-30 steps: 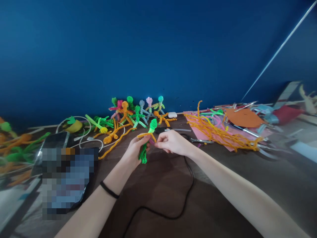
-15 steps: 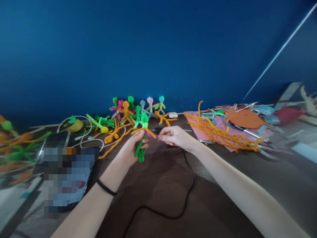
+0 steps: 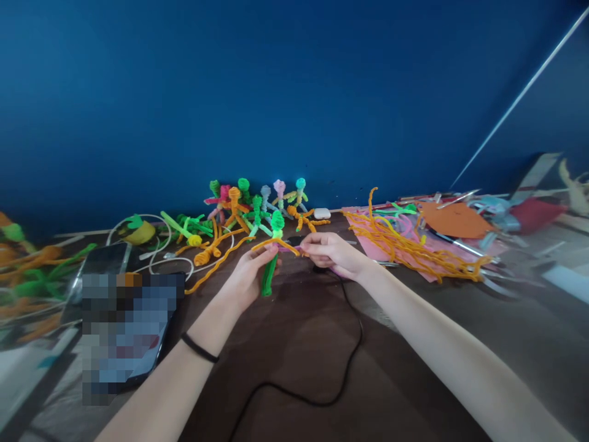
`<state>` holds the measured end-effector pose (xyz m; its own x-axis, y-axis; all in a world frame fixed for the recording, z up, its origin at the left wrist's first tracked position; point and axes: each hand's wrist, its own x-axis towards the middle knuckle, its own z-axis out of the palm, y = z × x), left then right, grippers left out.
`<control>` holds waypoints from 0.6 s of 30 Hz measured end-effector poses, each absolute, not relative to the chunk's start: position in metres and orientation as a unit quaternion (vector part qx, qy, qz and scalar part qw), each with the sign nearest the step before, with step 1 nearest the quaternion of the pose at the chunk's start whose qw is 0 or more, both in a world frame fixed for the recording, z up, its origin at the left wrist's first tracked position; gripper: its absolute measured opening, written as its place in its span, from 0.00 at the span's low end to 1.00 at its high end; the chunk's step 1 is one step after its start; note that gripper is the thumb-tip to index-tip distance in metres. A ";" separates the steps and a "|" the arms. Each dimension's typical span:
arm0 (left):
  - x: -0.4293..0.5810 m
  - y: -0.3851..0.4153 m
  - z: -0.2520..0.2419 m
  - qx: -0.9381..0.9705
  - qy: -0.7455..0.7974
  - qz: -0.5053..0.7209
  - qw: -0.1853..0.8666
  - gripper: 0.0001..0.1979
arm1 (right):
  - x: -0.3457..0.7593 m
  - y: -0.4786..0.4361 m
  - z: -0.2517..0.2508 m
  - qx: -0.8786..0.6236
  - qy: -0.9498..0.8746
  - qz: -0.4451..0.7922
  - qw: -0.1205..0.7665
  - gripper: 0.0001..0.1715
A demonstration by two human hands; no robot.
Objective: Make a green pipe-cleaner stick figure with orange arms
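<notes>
My left hand (image 3: 258, 270) is closed around a green pipe-cleaner figure (image 3: 277, 224) with its round head up and dark green legs hanging below the fingers. An orange pipe cleaner (image 3: 221, 261) crosses the figure, its long end running down left to the table. My right hand (image 3: 324, 250) pinches a purple pipe cleaner (image 3: 289, 247) that stretches across from the figure; more purple shows under the palm. Behind my hands several finished figures (image 3: 234, 202) in orange, green, pink, grey and blue lean by the wall.
On the left lie a phone (image 3: 142, 331), white cables and a yellow-green piece (image 3: 139, 231). To the right are orange pipe cleaners (image 3: 414, 258), pink sheets, orange felt (image 3: 455, 220) and scissors. A black cable (image 3: 352, 350) crosses the table (image 3: 285, 344).
Both hands have shifted slightly right with the figure. Its legs now hang closer together, and a purple strand shows beneath my right hand.
</notes>
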<state>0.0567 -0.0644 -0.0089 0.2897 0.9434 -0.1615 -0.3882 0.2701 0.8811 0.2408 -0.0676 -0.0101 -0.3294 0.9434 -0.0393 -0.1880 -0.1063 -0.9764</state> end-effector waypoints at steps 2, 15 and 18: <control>0.058 -0.065 -0.011 0.416 0.385 0.480 0.669 0.09 | 0.241 -0.067 -0.011 -0.369 -0.509 0.644 0.435 0.10; 0.068 -0.075 -0.005 0.317 0.331 0.477 0.750 0.02 | 0.236 -0.066 -0.017 -0.411 -0.532 0.599 0.435 0.12; 0.068 -0.073 -0.006 0.311 0.346 0.480 0.744 0.02 | 0.235 -0.064 -0.020 -0.431 -0.528 0.588 0.435 0.11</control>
